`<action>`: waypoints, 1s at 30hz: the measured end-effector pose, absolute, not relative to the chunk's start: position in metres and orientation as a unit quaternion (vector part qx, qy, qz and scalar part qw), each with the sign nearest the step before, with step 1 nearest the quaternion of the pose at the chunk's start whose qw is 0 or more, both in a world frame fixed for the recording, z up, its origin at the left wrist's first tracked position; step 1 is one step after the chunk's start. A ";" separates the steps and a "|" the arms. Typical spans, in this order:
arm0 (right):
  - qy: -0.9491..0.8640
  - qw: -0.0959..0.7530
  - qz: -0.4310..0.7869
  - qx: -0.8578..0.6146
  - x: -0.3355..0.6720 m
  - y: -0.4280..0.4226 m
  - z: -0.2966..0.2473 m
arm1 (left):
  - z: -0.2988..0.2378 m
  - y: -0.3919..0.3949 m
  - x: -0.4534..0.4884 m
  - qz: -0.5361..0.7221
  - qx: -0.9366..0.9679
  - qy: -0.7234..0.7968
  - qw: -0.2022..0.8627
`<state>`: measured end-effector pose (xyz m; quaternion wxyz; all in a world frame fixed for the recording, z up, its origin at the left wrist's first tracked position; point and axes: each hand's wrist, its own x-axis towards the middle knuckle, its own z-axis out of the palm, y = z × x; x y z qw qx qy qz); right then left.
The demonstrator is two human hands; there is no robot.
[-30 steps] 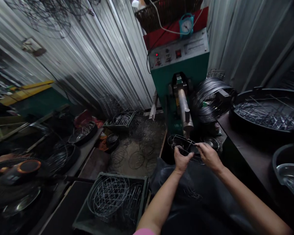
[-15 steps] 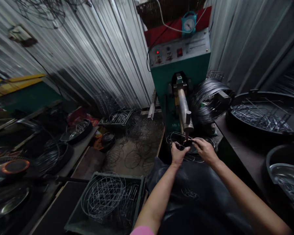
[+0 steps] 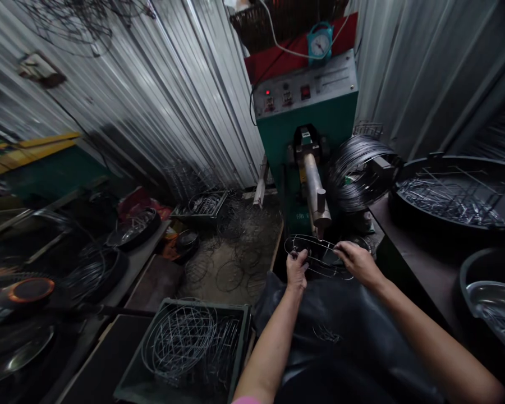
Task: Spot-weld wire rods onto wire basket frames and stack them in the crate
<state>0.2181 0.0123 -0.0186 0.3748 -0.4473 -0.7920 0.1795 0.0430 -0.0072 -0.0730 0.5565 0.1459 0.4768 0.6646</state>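
Observation:
I hold a round wire frame (image 3: 315, 247) flat in front of me, just under the tip of the metal arm (image 3: 315, 193) of a green machine (image 3: 307, 129). My left hand (image 3: 297, 269) grips the frame's near left rim with closed fingers. My right hand (image 3: 356, 261) pinches the frame's right side. A black sheet (image 3: 340, 331) covers my lap below both arms.
A coil of dark wire (image 3: 357, 171) sits right of the machine. A black tub of cut wire pieces (image 3: 450, 193) and a metal bowl (image 3: 494, 308) stand at right. A green crate of finished wire baskets (image 3: 185, 342) lies at lower left. Loose wire rings litter the floor (image 3: 235, 264).
The wire frame has dropped slightly away from the machine's tip. My left hand slid from the frame's middle to its left rim. My right hand stayed on the right side.

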 end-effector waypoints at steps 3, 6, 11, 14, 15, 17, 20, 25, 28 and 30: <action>-0.801 0.367 0.151 -0.447 0.211 0.014 -0.023 | -0.071 -0.003 0.037 0.675 0.152 0.490 0.530; -0.802 0.367 0.117 -0.457 0.207 0.014 -0.027 | -0.073 -0.002 0.036 0.666 0.151 0.501 0.532; -0.801 0.362 0.109 -0.464 0.206 0.015 -0.021 | -0.081 -0.005 0.039 0.669 0.143 0.490 0.540; -0.820 0.346 0.112 -0.443 0.206 0.017 -0.016 | -0.083 -0.005 0.040 0.672 0.134 0.479 0.549; -0.820 0.344 0.105 -0.445 0.206 0.018 -0.015 | -0.083 -0.004 0.041 0.672 0.131 0.478 0.551; -0.818 0.340 0.087 -0.456 0.204 0.021 -0.014 | -0.083 -0.001 0.041 0.671 0.125 0.478 0.553; -0.820 0.321 0.067 -0.469 0.200 0.027 -0.014 | -0.081 0.002 0.042 0.668 0.118 0.479 0.557; -0.824 0.301 0.060 -0.476 0.192 0.034 -0.013 | -0.081 0.005 0.042 0.657 0.098 0.491 0.563; -0.821 0.305 0.084 -0.476 0.190 0.036 -0.012 | -0.084 0.007 0.041 0.656 0.097 0.482 0.572; -0.812 0.329 0.122 -0.466 0.194 0.033 -0.014 | -0.087 0.009 0.040 0.658 0.108 0.472 0.577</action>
